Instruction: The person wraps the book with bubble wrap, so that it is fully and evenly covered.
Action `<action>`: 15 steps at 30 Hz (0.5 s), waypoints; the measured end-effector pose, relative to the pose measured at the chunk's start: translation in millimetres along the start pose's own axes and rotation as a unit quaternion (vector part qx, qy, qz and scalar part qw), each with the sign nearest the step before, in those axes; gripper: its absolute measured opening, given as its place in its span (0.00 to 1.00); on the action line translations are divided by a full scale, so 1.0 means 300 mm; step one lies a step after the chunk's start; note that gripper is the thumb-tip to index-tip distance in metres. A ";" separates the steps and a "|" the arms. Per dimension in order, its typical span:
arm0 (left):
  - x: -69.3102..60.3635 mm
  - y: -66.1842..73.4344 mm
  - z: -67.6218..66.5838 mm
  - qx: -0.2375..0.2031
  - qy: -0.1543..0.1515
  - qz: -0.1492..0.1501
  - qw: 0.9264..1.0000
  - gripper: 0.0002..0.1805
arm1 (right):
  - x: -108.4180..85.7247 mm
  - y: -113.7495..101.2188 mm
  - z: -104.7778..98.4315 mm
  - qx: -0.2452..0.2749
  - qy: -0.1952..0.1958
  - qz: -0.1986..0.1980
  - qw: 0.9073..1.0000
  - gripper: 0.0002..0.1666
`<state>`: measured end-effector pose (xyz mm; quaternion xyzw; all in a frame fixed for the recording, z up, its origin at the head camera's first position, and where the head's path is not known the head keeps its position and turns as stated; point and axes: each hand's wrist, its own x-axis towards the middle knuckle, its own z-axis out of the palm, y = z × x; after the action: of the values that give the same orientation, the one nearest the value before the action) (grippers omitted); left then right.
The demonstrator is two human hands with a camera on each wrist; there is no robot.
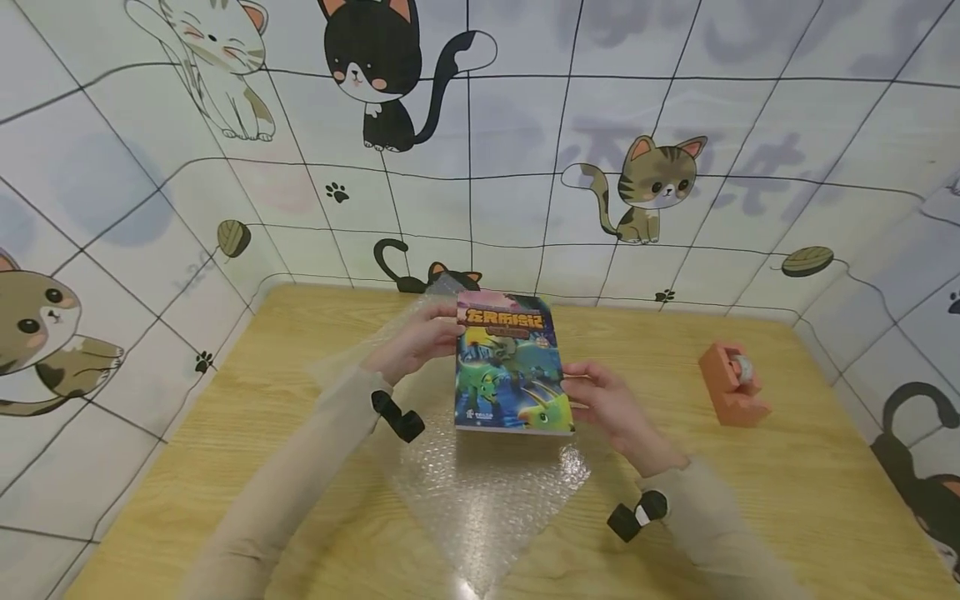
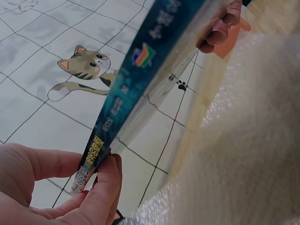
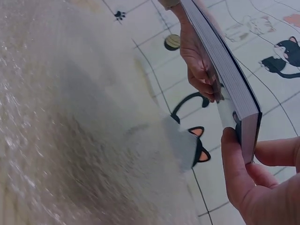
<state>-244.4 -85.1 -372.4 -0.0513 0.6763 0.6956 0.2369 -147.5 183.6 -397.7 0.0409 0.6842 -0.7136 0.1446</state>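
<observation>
A paperback book (image 1: 510,367) with colourful dinosaurs on its cover is held above a sheet of bubble wrap (image 1: 480,508). My left hand (image 1: 416,342) grips its upper left edge; in the left wrist view thumb and fingers pinch the dark blue spine (image 2: 126,84) near one end. On the other side, my right hand (image 1: 611,408) holds the lower right edge. The right wrist view shows that hand's thumb and fingers around a corner, beside the white page edges (image 3: 229,70). Beneath the raised book, the bubble wrap lies on the table with a corner toward me.
An orange tape dispenser (image 1: 735,383) with a roll of tape stands at the right on the wooden table (image 1: 637,333). A white cloth wall (image 1: 510,208) with printed cats and grid lines rises behind and at both sides.
</observation>
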 end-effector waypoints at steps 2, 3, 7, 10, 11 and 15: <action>-0.014 -0.017 -0.022 0.003 0.004 -0.004 1.000 0.23 | 0.006 0.012 0.022 -0.002 -0.003 -0.001 1.000 0.11; -0.021 -0.026 -0.032 0.005 0.007 -0.005 1.000 0.23 | 0.008 0.018 0.033 -0.002 -0.002 0.000 1.000 0.11; -0.041 -0.063 -0.070 0.010 0.015 -0.009 1.000 0.24 | 0.016 0.042 0.071 -0.005 -0.006 0.004 1.000 0.13; -0.050 -0.093 -0.094 0.015 0.028 -0.018 0.999 0.24 | 0.023 0.064 0.094 -0.009 -0.006 0.014 1.000 0.14; -0.052 -0.105 -0.102 0.017 0.032 -0.021 0.999 0.25 | 0.025 0.072 0.101 -0.013 -0.004 0.019 1.000 0.15; -0.058 -0.150 -0.130 0.029 0.046 -0.029 0.998 0.26 | 0.036 0.103 0.129 -0.024 -0.001 0.029 0.999 0.15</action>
<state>-220.9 -128.3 -410.0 -0.0958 0.7044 0.6655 0.2273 -144.3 143.2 -427.8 0.0565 0.6994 -0.6926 0.1672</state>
